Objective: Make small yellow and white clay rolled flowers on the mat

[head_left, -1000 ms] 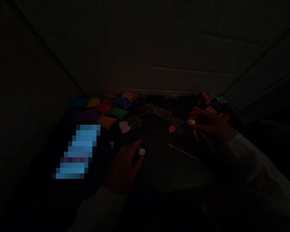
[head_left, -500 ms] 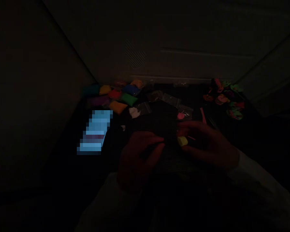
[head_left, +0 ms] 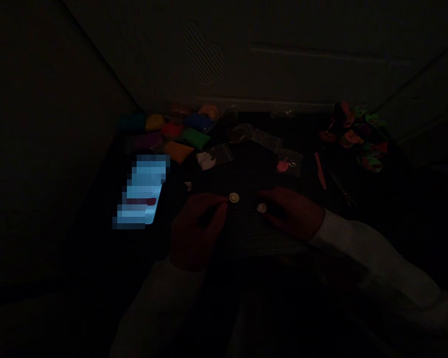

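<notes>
The scene is very dark. My left hand (head_left: 196, 231) has its thumb and forefinger brought together, with a small pale round disc (head_left: 234, 198) at their tips. Its upper face shows a raised or pressed mark too dim to make out. To the right, my right hand (head_left: 293, 213) pinches another small pale disc (head_left: 261, 208) between thumb and fingers. The discs are apart, over the dark ribbed tabletop (head_left: 246, 236). A small whitish scrap (head_left: 187, 186) lies just beyond my left hand.
A lit phone (head_left: 142, 191) lies at left. Behind it are several coloured clay packets (head_left: 179, 151), a white lump (head_left: 206, 160) and clear bags (head_left: 267, 140). Right of these lie a pink lump (head_left: 282, 165), a pink knife-shaped tool (head_left: 320, 170), a thin tool (head_left: 341, 186) and colourful pieces (head_left: 353, 136).
Both hands have moved left and slightly up in the picture. A yellowish lump showed at my right fingers; now a pale disc shows at each hand. The view has tilted down slightly.
</notes>
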Demonstrator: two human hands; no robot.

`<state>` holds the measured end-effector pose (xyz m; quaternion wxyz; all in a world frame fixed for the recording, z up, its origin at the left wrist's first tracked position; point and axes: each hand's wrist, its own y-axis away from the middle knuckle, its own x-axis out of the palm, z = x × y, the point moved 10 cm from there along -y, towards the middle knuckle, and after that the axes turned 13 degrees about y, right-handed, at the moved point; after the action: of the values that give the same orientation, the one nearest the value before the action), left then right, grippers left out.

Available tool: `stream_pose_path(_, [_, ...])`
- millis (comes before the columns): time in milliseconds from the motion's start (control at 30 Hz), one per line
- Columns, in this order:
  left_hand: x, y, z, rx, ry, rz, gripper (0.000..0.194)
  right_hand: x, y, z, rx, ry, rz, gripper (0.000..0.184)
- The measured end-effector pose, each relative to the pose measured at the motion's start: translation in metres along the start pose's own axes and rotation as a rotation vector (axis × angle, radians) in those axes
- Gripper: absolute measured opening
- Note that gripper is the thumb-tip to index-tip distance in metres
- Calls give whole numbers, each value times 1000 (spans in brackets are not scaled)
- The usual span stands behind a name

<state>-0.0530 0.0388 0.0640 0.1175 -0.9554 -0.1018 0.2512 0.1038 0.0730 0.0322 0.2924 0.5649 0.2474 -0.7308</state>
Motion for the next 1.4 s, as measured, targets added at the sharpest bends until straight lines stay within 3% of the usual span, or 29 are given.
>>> stream_pose_path(300, [0, 0, 6, -15, -20, 0, 15, -7, 1, -2, -19, -40, -71, 41])
stream_pose_path(600, [5, -1, 5, 33, -80, 25, 15, -7, -1, -4, 59, 12, -18, 33])
stream_pose_path(933, [37, -7, 3, 176, -212, 196, 48, -5, -4, -4, 85, 22, -1, 22])
stream_pose_path(1133, [44, -14, 11, 91, -197, 218, 47, -4, -7, -4, 73, 35, -21, 22])
stream_pose_path(1400, [53, -13, 7, 125, -173, 270, 44, -5, -25, 7, 25, 101, -66, 24])
